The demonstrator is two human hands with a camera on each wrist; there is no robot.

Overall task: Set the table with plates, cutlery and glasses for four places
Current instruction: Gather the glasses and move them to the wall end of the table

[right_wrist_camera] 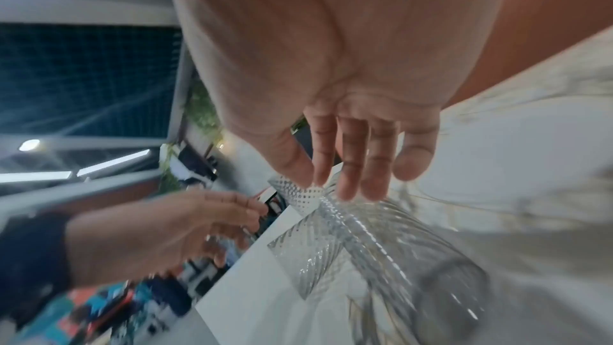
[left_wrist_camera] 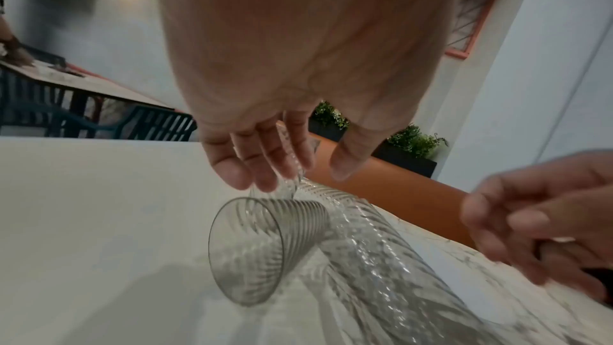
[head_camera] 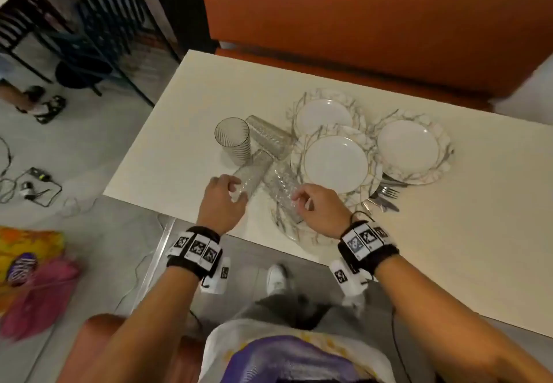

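Observation:
Four clear glasses cluster on the white table. A spiral-lined glass stands upright, and a second glass lies behind it. My left hand reaches over the end of a third, lying glass. In the left wrist view this hand has straight fingers and the thumb apart. My right hand hovers on a fourth glass, which lies across a marble-rimmed plate. Its fingers are straight, their tips at the glass. Three more plates overlap, with cutlery beside them.
An orange bench back runs along the table's far side, and an orange seat is at my left. Cables and coloured bags lie on the floor to the left. Dark chairs stand beyond. The table's right half is bare.

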